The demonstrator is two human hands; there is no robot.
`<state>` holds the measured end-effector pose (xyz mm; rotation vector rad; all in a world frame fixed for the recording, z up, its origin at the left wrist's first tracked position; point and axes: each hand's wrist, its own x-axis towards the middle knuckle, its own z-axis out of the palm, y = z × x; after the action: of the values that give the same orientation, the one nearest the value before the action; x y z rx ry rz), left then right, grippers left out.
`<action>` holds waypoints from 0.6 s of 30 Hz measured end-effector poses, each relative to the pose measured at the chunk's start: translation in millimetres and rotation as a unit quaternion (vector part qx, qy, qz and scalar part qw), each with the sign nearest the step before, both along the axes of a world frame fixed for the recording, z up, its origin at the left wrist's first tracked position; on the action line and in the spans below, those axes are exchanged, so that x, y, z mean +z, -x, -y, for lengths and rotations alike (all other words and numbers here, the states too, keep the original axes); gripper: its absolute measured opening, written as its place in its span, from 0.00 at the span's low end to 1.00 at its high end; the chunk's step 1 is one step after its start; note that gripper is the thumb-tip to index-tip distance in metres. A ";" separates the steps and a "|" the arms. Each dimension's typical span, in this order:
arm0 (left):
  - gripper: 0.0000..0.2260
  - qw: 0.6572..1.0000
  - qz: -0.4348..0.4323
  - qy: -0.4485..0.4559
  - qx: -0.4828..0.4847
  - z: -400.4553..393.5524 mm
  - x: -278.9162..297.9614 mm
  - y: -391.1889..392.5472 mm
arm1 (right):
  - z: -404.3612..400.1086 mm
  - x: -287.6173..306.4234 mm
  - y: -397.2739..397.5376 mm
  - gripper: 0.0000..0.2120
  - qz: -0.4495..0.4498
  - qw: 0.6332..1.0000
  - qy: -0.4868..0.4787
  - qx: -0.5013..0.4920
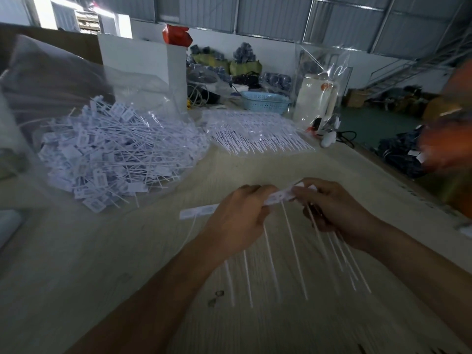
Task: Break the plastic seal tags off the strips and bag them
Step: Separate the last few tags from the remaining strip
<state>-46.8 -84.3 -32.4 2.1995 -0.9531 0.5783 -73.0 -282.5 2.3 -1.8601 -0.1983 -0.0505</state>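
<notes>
A white strip of plastic seal tags (281,194) with long thin tails hanging down is held above the table between both hands. My left hand (237,221) grips its left part, and one end of the strip sticks out past it at the left. My right hand (334,213) pinches the right end and holds several loose tags by their heads. A clear plastic bag (112,154) lies open at the left, heaped with separated white tags. The frame is motion-blurred.
A stack of unbroken tag strips (258,131) lies at the back centre of the pale table (102,264). Behind stand a blue basket (265,102), a white box (140,60), and a white jug in clear wrap (316,98). A blurred orange sleeve (447,139) shows at right.
</notes>
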 end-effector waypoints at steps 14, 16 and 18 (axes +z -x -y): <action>0.12 0.994 -0.084 0.062 -0.040 6.5 -9.0 -7.1 | 45.7 5.2 -17.0 0.04 0.378 0.735 0.560 0.059; 0.08 0.993 -0.072 0.081 -0.049 6.3 -7.2 -7.0 | 54.4 2.9 -19.8 0.08 0.334 0.788 0.517 -0.024; 0.04 0.997 -0.039 0.054 -0.032 6.2 -7.2 -6.4 | 49.9 -1.6 -17.3 0.16 0.230 0.897 0.370 -0.073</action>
<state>-40.4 -90.5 -39.6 2.0722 -0.9251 0.4982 -55.8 -332.4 0.7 -2.6035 -0.4504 -0.5971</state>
